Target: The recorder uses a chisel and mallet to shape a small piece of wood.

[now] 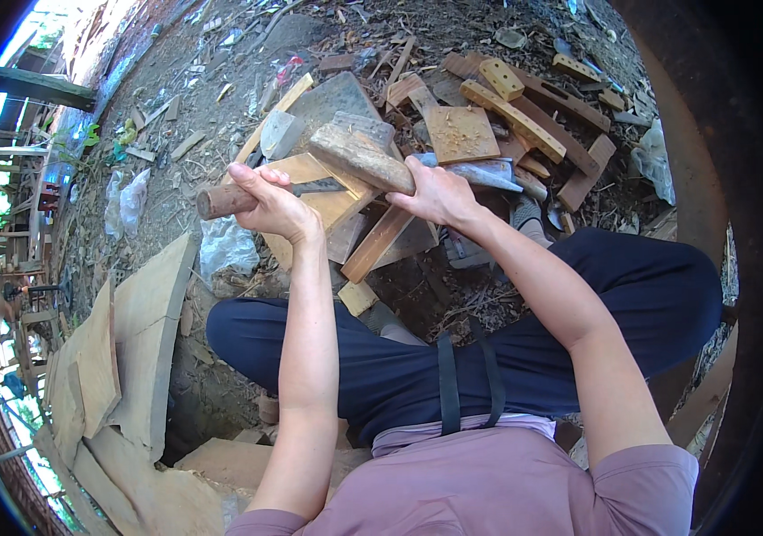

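Observation:
My left hand is closed around a thick round wooden handle, whose blunt end sticks out to the left. On the other side of that fist a dark, flat blade-like strip runs in line with it over a pale wooden block; whether the two are one tool I cannot tell. My right hand grips the narrow end of a worn wooden club. The club's thicker end points up and left, above the block. A reddish-brown wood strip leans below the right hand.
Beyond my hands lie a square wood block with shavings, drilled wooden pieces and a grey slab. Large boards lean at the left. Plastic bags lie on the littered dirt. My bent legs frame the work.

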